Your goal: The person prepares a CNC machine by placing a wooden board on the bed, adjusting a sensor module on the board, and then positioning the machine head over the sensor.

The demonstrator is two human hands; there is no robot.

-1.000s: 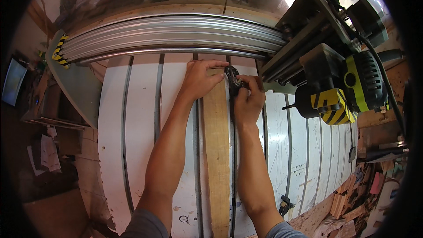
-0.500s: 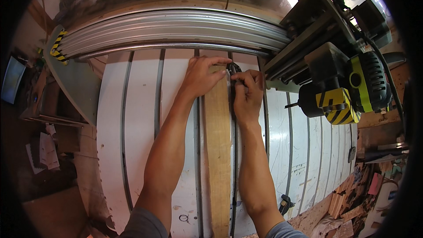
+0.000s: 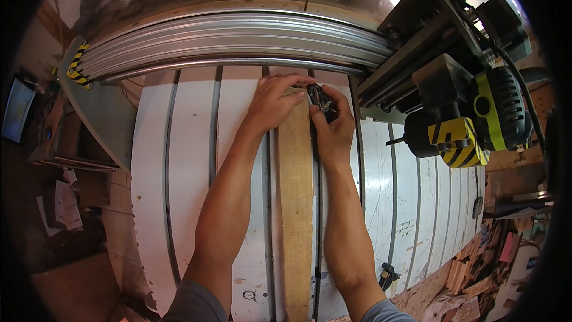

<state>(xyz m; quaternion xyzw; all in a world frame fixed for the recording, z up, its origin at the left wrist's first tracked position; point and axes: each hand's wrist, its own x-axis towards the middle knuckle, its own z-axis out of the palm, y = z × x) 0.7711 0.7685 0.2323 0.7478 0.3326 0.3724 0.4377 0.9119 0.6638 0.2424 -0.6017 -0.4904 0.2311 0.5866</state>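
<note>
A long wooden board [image 3: 295, 203] lies lengthwise on the white slotted machine bed [image 3: 238, 274], running from the near edge toward the gantry. Across its far end rests my left hand [image 3: 275, 102], thumb on top and fingers bent over the end, fingertips touching a black hold-down clamp [image 3: 322, 100]. That clamp sits against the board's right side, over a dark slot. My right hand [image 3: 335, 125] has its thumb on the near side of the clamp and its fingers curled round the right. The clamp's lower part is hidden.
A silver gantry beam [image 3: 238, 39] spans the bed just beyond my hands. To the right hangs a spindle motor [image 3: 497, 110] with a thin bit [image 3: 394, 142] pointing left. Another black clamp [image 3: 388, 275] stands near the bed's front right. Wood scraps [image 3: 462, 274] lie beyond the right edge.
My right hand has turned and opened out from a tight pinch, its fingers now round the clamp's right side, showing more of the clamp. The left hand and board have barely moved.
</note>
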